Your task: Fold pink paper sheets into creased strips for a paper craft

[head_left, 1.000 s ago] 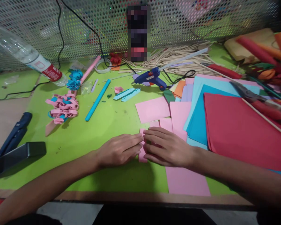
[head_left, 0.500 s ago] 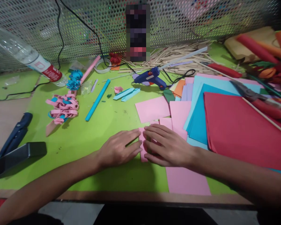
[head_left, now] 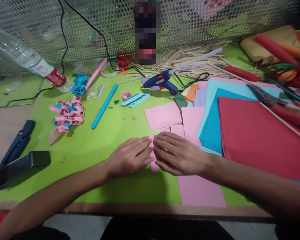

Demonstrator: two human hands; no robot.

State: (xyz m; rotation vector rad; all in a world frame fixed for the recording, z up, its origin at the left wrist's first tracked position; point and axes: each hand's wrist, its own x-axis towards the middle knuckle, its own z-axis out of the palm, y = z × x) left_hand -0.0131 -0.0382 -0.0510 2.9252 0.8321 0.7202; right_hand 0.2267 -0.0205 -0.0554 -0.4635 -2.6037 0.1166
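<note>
A narrow folded strip of pink paper (head_left: pixel 154 166) lies on the green tabletop in front of me. My left hand (head_left: pixel 130 156) rests its fingertips on the strip's left edge, fingers stretched out and slightly apart. From the other side, my right hand (head_left: pixel 178 153) lays its extended fingers on the right edge, covering part of it. Neither hand is wrapped round the paper. Pink sheets (head_left: pixel 202 191) extend beneath and beside my right hand and forearm. Just beyond the hands is another pink sheet (head_left: pixel 163 116).
A blue glue gun (head_left: pixel 160 82) lies behind the sheets, near many thin sticks (head_left: pixel 187 60). Red paper (head_left: pixel 262 136) and pliers (head_left: pixel 272 100) are at right. Left are a paper-chain piece (head_left: pixel 68 113), a plastic bottle (head_left: pixel 35 63), a stapler (head_left: pixel 17 143) and a black box (head_left: pixel 22 170).
Both hands stay on the pink strip, their fingers shifting only slightly along it. The view has moved a little; the other things lie as before.
</note>
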